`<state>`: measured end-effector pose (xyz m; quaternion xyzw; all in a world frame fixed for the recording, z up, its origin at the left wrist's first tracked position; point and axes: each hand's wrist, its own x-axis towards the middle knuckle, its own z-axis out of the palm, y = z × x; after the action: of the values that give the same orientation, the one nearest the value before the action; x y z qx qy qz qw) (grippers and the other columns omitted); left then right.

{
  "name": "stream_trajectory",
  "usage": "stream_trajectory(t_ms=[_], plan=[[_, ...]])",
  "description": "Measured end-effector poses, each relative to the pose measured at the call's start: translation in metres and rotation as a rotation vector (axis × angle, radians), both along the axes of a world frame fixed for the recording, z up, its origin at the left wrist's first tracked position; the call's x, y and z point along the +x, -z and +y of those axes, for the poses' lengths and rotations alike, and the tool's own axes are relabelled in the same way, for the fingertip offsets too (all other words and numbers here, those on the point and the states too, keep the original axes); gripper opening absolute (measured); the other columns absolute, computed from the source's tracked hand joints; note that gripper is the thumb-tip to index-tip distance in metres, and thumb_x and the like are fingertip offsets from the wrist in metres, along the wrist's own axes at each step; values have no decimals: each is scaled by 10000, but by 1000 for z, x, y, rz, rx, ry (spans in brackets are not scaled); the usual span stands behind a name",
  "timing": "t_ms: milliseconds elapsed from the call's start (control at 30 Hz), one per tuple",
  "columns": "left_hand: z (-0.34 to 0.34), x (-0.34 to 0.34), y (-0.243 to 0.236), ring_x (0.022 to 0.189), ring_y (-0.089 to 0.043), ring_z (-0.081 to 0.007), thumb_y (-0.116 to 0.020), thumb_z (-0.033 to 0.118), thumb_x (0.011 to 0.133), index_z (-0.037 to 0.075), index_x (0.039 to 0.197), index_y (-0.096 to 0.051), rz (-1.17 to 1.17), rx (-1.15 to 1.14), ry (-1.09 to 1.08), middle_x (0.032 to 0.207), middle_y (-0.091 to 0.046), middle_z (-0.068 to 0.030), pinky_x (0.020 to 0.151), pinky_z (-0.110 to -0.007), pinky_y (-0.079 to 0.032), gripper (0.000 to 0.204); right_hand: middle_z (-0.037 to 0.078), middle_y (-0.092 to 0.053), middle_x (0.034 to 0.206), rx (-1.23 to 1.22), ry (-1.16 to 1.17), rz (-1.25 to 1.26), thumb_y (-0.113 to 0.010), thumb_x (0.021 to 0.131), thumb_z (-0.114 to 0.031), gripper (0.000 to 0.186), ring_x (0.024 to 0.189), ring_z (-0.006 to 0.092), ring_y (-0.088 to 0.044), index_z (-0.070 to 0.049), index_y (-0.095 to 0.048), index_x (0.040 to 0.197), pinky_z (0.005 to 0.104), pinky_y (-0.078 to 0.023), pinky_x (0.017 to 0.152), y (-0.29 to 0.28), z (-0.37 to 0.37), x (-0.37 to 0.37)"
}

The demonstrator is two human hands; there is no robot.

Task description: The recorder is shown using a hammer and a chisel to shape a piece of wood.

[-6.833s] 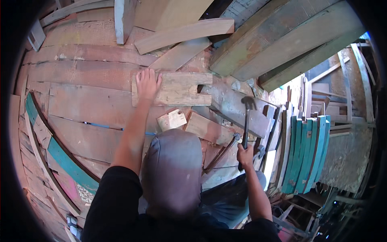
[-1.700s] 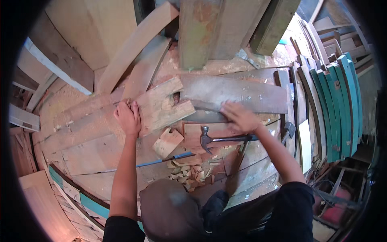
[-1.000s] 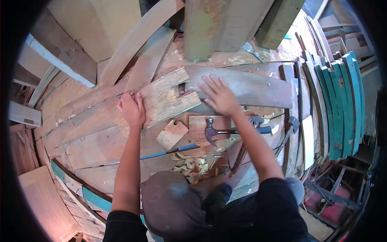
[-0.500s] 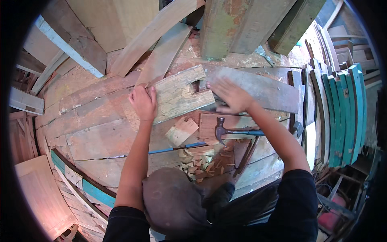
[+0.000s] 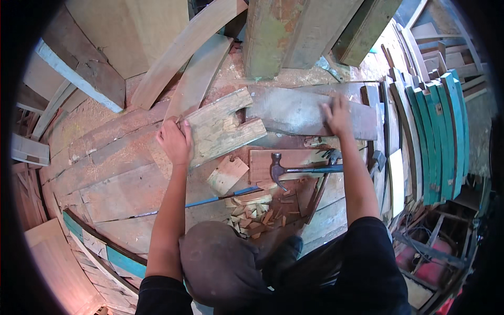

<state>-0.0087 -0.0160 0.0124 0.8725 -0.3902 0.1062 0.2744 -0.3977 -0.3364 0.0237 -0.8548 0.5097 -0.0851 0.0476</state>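
Note:
My left hand (image 5: 176,142) grips the left part of a pale, weathered wooden board (image 5: 218,126) whose right end has a notch cut into it. The board lies aslant on the work surface. My right hand (image 5: 338,116), a little blurred, is over a grey plank (image 5: 294,109), open with nothing in it and its fingers apart; whether it touches the plank I cannot tell. A claw hammer (image 5: 307,170) with a dark head lies below the planks, partly across a reddish board (image 5: 260,159). Beside it are a small square wood offcut (image 5: 228,174) and a heap of wood chips (image 5: 252,214).
Large timbers (image 5: 273,37) and a curved plank (image 5: 184,55) stand at the far side. On the right are several green curved slats (image 5: 446,136) and another hammer head (image 5: 377,160). A blue strip (image 5: 220,197) lies near me. Sawdust covers the planks at left.
My right hand has moved right, from beside the notched end to over the grey plank. The left hand stays on the board. The whole view has shifted slightly.

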Motion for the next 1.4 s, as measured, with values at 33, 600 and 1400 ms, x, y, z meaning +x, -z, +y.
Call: stream_trajectory(t_ms=[33, 600, 1400], plan=[[1, 0, 1, 989, -540, -259, -540, 320, 974, 46, 1151, -556, 2, 0, -1, 945, -546, -93, 1003, -437, -321, 327, 245, -290, 1575, -43, 109, 3, -428, 990, -556, 778, 1478, 408, -225, 20, -332, 1505, 543, -157, 1204, -3, -3, -10], [-3, -3, -3, 1012, -551, -276, -520, 326, 996, 44, 1175, -562, 11, -22, 12, 982, -572, -109, 1013, -454, -311, 337, 259, -389, 1499, -23, 584, -97, -359, 1037, -454, 617, 1426, 415, -311, 6, -421, 1443, 521, -200, 1191, 8, -9, -39], [22, 2, -20, 1161, -492, -309, -830, 607, 607, 29, 1181, -486, -92, 97, 236, 1232, -530, -128, 1033, -520, -284, 884, 201, -609, 1279, 179, 247, 815, -623, 912, -406, 495, 1128, 403, -613, -75, -579, 1278, 506, -499, 977, -120, -68, -170]])
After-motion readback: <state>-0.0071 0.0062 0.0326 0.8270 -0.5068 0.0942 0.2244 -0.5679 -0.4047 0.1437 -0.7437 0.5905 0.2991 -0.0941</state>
